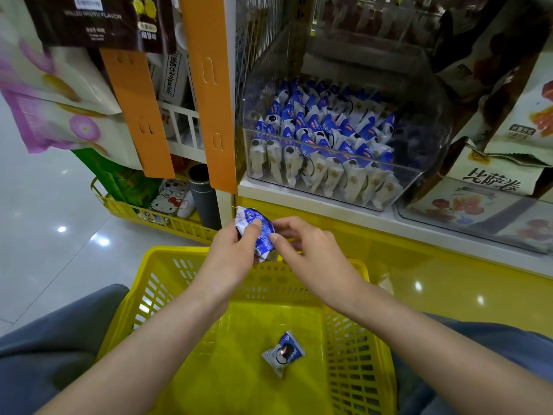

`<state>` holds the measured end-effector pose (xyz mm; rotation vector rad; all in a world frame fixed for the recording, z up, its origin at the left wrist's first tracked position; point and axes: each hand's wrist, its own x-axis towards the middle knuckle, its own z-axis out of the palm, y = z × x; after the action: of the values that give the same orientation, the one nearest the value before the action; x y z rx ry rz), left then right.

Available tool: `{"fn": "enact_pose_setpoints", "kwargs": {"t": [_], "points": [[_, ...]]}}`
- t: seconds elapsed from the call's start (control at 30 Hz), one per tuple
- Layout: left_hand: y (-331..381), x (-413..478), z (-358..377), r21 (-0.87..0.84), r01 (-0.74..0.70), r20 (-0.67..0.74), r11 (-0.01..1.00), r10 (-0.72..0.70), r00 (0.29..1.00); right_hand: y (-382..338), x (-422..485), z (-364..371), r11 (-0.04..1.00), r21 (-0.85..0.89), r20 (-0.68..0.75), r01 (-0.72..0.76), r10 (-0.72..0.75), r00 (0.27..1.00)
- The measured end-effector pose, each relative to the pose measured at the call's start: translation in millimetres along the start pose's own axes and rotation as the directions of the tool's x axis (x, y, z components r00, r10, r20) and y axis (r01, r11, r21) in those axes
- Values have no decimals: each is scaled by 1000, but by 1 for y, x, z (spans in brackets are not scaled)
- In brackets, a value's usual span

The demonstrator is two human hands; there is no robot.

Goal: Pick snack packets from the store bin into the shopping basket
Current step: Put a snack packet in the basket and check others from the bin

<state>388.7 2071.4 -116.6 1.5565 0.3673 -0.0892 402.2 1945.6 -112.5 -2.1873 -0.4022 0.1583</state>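
The shopping basket (167, 265) is bright yellow, its walls a lattice of slots. On its floor, right of middle, lies a loose packet (282, 353), blue and white with a dark round biscuit picture. Above the basket's far rim, the crumpled packet (254, 232) is white with blue print. The clear bin (419, 181) holds binned packets (323, 133) in the same blue and white with black rounds. The shelf (299, 199) edge is white over a glossy yellow panel (419, 280). The strips (209, 85) are orange and the hanging bags (59, 124) cream with pink rings.
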Motion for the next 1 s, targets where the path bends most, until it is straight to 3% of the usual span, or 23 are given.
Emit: {"fn": "enact_pose_setpoints", "kwargs": {"t": [0.23,0.43,0.5,0.6,0.7,0.77,0.87,0.93,1.0], "points": [[0,3,-1,-61,38,18,997,-37,999,0,4,-4,998,-55,17,25,-24,1000],[6,7,-8,-250,90,13,964,-89,996,2,-1,2,994,109,70,23,-30,997],[8,6,-11,-324,143,63,935,-129,990,2,-7,4,995,59,90,76,-82,993],[11,2,-8,-347,197,199,917,-133,971,2,-6,1,989,-18,-4,146,-146,989],[14,-1,-7,-267,244,253,932,-177,951,-1,3,-7,990,-26,-97,140,-142,985],[15,0,-8,-153,227,188,962,-197,962,-3,7,-12,997,14,-100,79,-77,992],[14,3,-13,156,-44,9,987,43,999,-5,9,-16,999,52,-23,0,1,1000],[15,3,-17,257,-177,58,950,167,984,-6,10,-19,997,77,65,0,-5,998],[17,4,-19,244,-216,175,945,176,969,-6,10,-21,992,121,130,-17,2,992]]}}
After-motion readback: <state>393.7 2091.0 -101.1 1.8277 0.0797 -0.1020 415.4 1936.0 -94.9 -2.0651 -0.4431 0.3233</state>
